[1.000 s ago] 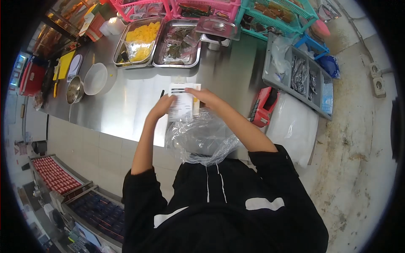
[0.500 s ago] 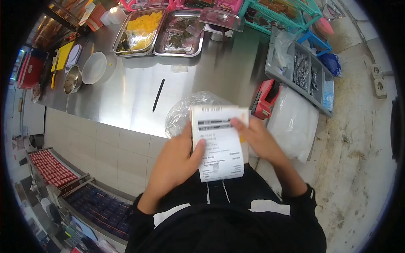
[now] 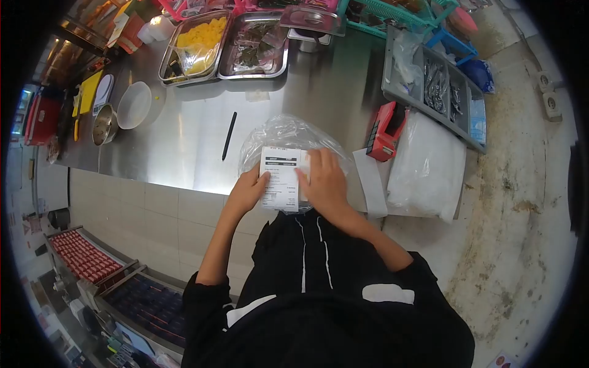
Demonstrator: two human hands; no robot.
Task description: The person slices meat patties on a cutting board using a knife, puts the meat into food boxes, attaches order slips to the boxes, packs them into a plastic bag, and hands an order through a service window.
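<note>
A printed white receipt (image 3: pixel 280 184) lies over a clear plastic bag (image 3: pixel 270 132) at the counter's near edge, close to my body. My left hand (image 3: pixel 246 193) grips the receipt's left edge, thumb on top and fingers mostly hidden underneath. My right hand (image 3: pixel 326 184) is curled at its right edge, with the thumb against the paper and the other fingers bent over the bag. Something pale shows between that thumb and fingers, too covered to name. A black pen (image 3: pixel 229 136) rests on the steel counter (image 3: pixel 190 135) left of the bag.
A red tape dispenser (image 3: pixel 386 132) and a stack of clear plastic bags (image 3: pixel 425 168) are at the right. Beyond them sits a grey divided tray (image 3: pixel 417 89) of wrapped cutlery. Metal trays (image 3: pixel 253 76) line the back. A white bowl (image 3: pixel 134 105) and metal bowl (image 3: pixel 105 126) stand left.
Both hands and the receipt have moved forward and down, away from my body, onto the bag. My right hand has shifted from the receipt's top to its right side.
</note>
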